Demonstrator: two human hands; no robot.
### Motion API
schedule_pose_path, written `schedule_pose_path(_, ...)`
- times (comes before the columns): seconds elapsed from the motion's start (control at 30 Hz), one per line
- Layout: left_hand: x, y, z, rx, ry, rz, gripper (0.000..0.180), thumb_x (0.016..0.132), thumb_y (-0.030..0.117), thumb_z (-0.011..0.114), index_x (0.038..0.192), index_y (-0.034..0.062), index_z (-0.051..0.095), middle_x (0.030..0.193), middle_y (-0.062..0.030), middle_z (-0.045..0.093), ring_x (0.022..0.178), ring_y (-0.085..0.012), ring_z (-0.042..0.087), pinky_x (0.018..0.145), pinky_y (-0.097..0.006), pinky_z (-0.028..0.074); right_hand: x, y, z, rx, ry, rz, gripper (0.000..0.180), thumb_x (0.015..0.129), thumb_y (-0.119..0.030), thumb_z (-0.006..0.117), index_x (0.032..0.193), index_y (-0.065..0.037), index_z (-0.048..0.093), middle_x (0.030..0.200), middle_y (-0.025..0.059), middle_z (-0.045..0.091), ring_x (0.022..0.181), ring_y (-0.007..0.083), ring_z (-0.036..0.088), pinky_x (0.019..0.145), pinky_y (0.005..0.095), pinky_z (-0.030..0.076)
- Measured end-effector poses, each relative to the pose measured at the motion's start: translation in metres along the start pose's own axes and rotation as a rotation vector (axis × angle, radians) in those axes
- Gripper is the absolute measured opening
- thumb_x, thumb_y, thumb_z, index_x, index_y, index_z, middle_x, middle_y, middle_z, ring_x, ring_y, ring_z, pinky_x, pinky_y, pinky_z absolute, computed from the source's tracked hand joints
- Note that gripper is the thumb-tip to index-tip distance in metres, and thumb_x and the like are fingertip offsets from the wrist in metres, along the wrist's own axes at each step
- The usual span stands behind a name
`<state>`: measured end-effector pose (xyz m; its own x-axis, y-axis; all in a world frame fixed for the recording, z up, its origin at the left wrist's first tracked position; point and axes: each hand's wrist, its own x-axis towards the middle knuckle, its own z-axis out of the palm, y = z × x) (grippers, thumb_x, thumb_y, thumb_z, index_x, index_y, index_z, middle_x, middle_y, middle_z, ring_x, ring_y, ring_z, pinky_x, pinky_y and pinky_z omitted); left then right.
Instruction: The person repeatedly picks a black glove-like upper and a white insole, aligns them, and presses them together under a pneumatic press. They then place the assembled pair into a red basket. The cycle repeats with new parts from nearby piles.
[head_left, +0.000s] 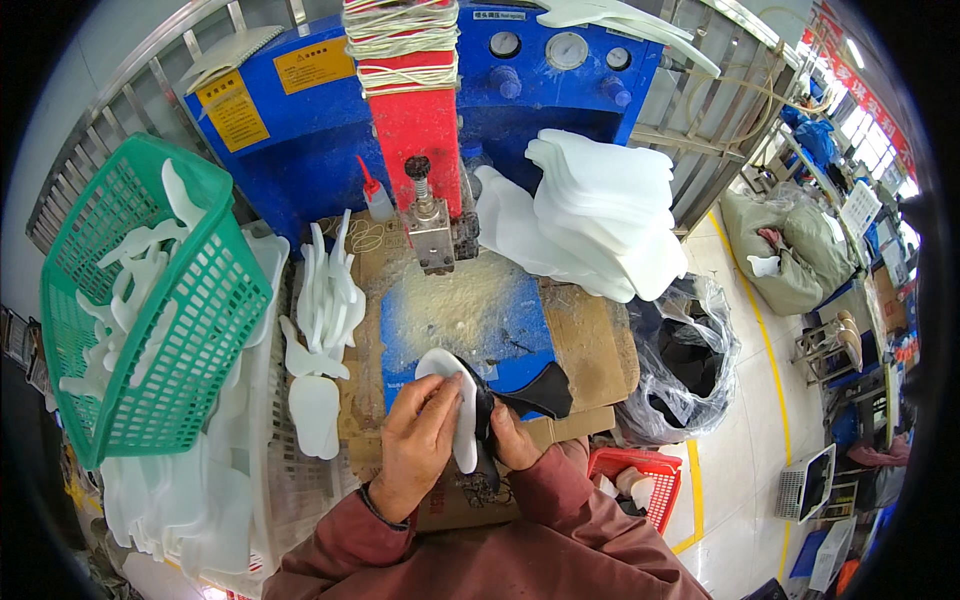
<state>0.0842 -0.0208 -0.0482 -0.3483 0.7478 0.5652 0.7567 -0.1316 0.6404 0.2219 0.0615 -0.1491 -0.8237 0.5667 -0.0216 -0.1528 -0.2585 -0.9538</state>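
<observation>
A white contoured plastic piece [467,430] with a rounded top stands on edge in front of my chest. My left hand [425,430] grips it, with fingers across its face. Pressed against its right side is a black piece, apparently soft, with a flared end [545,392]; my right hand [512,438] holds it, thumb up. Both are above the near edge of a blue board [540,330] strewn with pale yellow powder. Part of the black piece is hidden behind the white one and my fingers. A metal machine head [432,240] hangs from a red arm [415,130] beyond my hands.
Left, a green basket [190,370] holds white pieces, with more stacked below and beside it [330,290]. Large white sheets [610,210] are piled right of the arm. A clear bag of black pieces [690,360] and a red basket [665,490] stand at right.
</observation>
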Motion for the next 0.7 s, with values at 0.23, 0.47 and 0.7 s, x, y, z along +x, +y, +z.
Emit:
schedule_pose_path(0.23, 0.002, -0.001, 0.003, 0.023, -0.009, 0.049, 0.030, 0.087, -0.004, 0.076, 0.117, 0.0000, 0.074, 0.108, -0.0127, 0.065, 0.090, -0.0252, 0.068, 0.076, -0.034, 0.056, 0.000, -0.008, 0.005, -0.136, 0.029, -0.147, 0.069, 0.110, -0.047, 0.034, 0.155, 0.005, 0.037, 0.155, 0.0192, 0.045, 0.148, 0.0294, 0.038, 0.123, 0.0398, 0.026)
schedule_pose_path(0.47, 0.001, -0.010, 0.005, 0.042, -0.018, 0.104, 0.030, 0.082, 0.001, 0.082, 0.111, 0.0012, 0.075, 0.104, -0.0101, 0.065, 0.085, -0.0251, 0.066, 0.072, -0.035, 0.056, -0.004, -0.013, 0.001, -0.302, 0.000, -0.135, 0.075, 0.108, -0.054, 0.038, 0.153, 0.006, 0.040, 0.153, 0.0216, 0.046, 0.147, 0.0319, 0.038, 0.122, 0.0423, 0.026)
schedule_pose_path(0.7, 0.001, -0.019, -0.002, 0.002, -0.099, 0.127, 0.027, 0.082, 0.000, 0.081, 0.108, 0.0010, 0.075, 0.103, -0.0110, 0.064, 0.088, -0.0264, 0.067, 0.073, -0.035, 0.055, -0.006, -0.006, -0.002, -0.144, -0.015, -0.018, 0.072, 0.107, -0.055, 0.037, 0.147, 0.004, 0.047, 0.141, 0.0196, 0.056, 0.133, 0.0313, 0.051, 0.115, 0.0422, 0.035)
